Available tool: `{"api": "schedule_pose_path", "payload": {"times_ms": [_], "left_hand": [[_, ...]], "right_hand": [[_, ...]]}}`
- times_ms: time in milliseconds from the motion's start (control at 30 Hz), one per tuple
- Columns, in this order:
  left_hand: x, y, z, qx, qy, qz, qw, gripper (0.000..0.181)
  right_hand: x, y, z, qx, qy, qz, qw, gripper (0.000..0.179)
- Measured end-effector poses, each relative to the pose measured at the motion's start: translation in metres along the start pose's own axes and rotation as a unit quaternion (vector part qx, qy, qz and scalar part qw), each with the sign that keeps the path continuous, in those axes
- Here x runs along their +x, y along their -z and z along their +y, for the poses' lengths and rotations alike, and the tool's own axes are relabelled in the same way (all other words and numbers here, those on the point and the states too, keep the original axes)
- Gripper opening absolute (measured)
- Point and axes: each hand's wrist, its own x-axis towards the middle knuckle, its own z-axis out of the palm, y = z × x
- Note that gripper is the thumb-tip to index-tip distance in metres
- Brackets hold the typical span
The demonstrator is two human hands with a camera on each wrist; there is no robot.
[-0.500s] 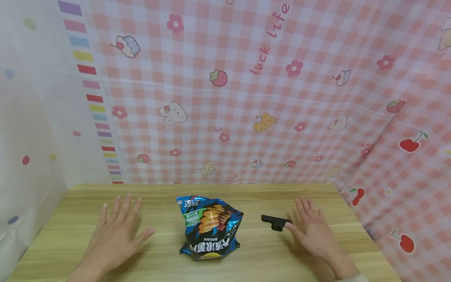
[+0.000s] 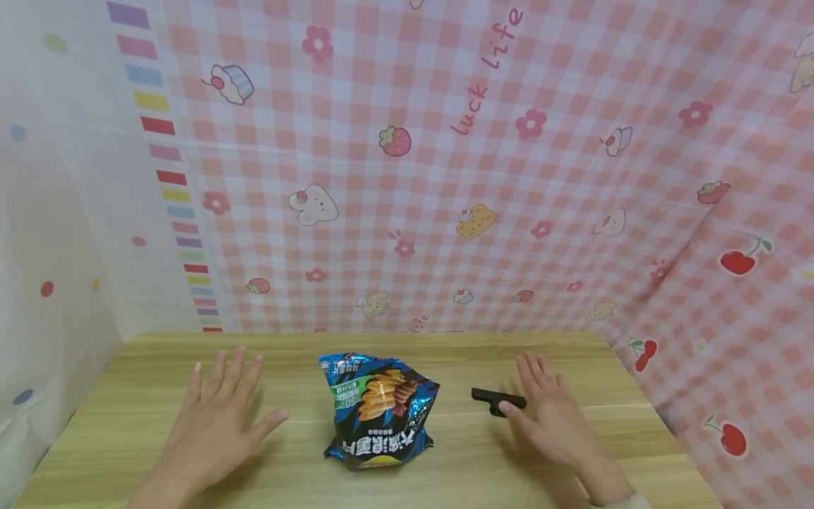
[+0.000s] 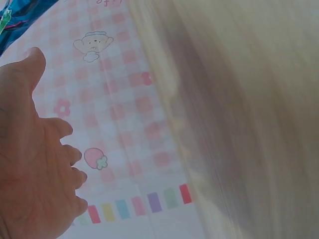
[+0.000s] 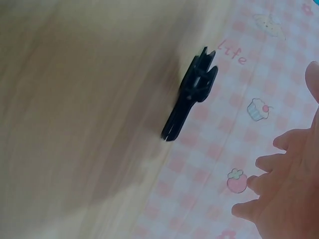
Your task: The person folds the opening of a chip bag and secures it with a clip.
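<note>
A blue and black bag of potato chips [image 2: 381,413] stands on the table between the hands, its printing upside down in the head view. To its right lies a black clip [image 2: 490,397], long and narrow with a short handle part. My left hand [image 2: 216,424], fingers spread and holding nothing, is left of the bag and apart from it. My right hand [image 2: 555,417] is just right of the clip with fingers extended. Its thumb overlaps the clip in the head view, but the right wrist view shows a gap between the hand and the clip [image 4: 192,92].
The wooden table [image 2: 299,481] ends at the back against a pink checked cloth [image 2: 407,184] with cartoon prints. Cloth also hangs along the left and right sides. A corner of the chip bag [image 3: 20,20] shows at the left wrist view's top left.
Both hands have shifted a little inward, the left toward the bag and the right toward the clip. Neither the bag nor the clip has moved.
</note>
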Motion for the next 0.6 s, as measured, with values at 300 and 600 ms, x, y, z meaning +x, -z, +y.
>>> {"api": "schedule_pose_path", "payload": {"times_ms": [300, 600], "left_hand": [[0.004, 0.001, 0.008, -0.005, -0.009, 0.010, 0.9999, 0.093], [0.007, 0.003, 0.019, -0.008, -0.023, 0.046, 0.9986, 0.091]], "right_hand": [[0.003, -0.004, -0.016, 0.011, 0.008, -0.001, 0.9999, 0.084], [0.006, -0.008, -0.031, 0.009, 0.021, 0.024, 0.9994, 0.082]]}}
